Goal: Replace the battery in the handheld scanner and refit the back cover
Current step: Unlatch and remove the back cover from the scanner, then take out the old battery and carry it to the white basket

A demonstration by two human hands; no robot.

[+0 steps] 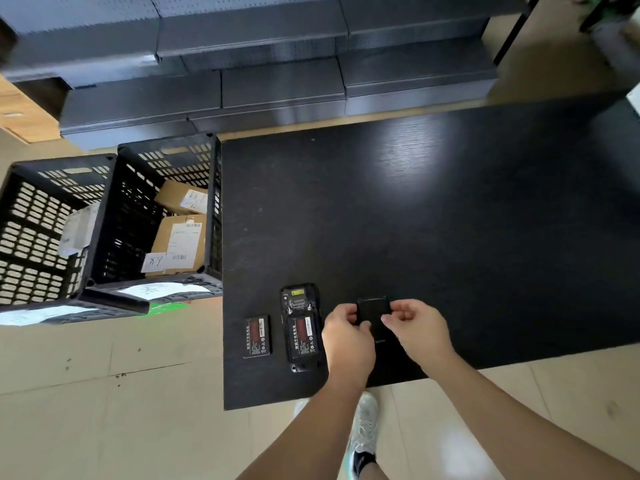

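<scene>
Two black crates [104,216] holding cardboard boxes stand on the floor left of the dark worktop [450,220]. On the worktop, a loose battery [257,336] lies flat, and just right of it the scanner [300,327] rests face down, open-backed, with a second battery [302,336] seated inside. Right of the scanner, the left hand [346,336] and right hand [414,327] pinch opposite edges of the black back cover [373,311], apparently raised slightly off the surface.

I see a black wood-grain desk [450,220] with sheen, perforated plastic crates [104,216], cardboard boxes [180,237], glossy floor tiles [104,410].
</scene>
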